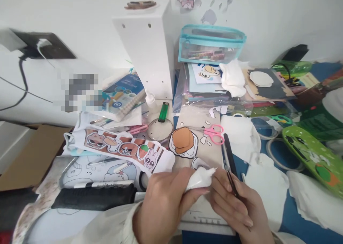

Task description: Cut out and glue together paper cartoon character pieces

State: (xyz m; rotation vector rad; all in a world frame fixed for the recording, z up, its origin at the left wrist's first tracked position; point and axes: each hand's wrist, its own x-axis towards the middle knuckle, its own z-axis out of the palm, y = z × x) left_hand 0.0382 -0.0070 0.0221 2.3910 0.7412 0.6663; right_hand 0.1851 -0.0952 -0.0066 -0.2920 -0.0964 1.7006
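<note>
My left hand is closed around a small white tube, its narrow tip pointing right toward my other hand. My right hand has its fingers together around a slim black tool, which stands up between thumb and fingers; its exact kind is unclear. Just beyond the hands lies a paper cutout of brown toast with a white, black-edged border. Beside it rest pink-handled scissors and small white paper scraps. A strip of cartoon character cutouts lies to the left.
A white box-like stand rises at the back. Near it are a green lighter, a roll of tape and a clear turquoise pouch. A green case and white paper pieces lie right; a black case lies left.
</note>
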